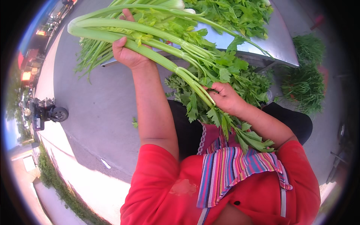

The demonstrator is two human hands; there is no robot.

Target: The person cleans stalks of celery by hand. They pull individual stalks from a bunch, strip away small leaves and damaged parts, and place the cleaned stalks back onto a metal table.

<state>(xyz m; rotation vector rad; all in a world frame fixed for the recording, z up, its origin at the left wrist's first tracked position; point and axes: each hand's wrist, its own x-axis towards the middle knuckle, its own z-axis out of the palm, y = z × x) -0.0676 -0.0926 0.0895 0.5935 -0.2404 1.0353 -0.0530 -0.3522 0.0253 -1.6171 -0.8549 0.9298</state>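
Note:
A large bunch of celery [157, 52] stretches slantwise across the front of me, its pale base at the upper left and its leaves at the lower right. My left hand [130, 50] is closed around the thick stalks near the base, thumb on top. Lower down, my right hand [222, 97] grips the thinner stalks beside the leaves; some fingertips are hidden. Beyond the bunch, more leafy celery [233, 17] lies on a metal table [272, 50]. Another heap of leafy greens [250, 81] is behind my right hand, above my lap.
Bundles of thin green leaves [305, 84] stand at the right beyond the table corner. Long thin greens [94, 54] hang over the table's left edge. A motorcycle [46, 112] is parked far left. A leaf scrap [135, 123] lies on the grey pavement [95, 112].

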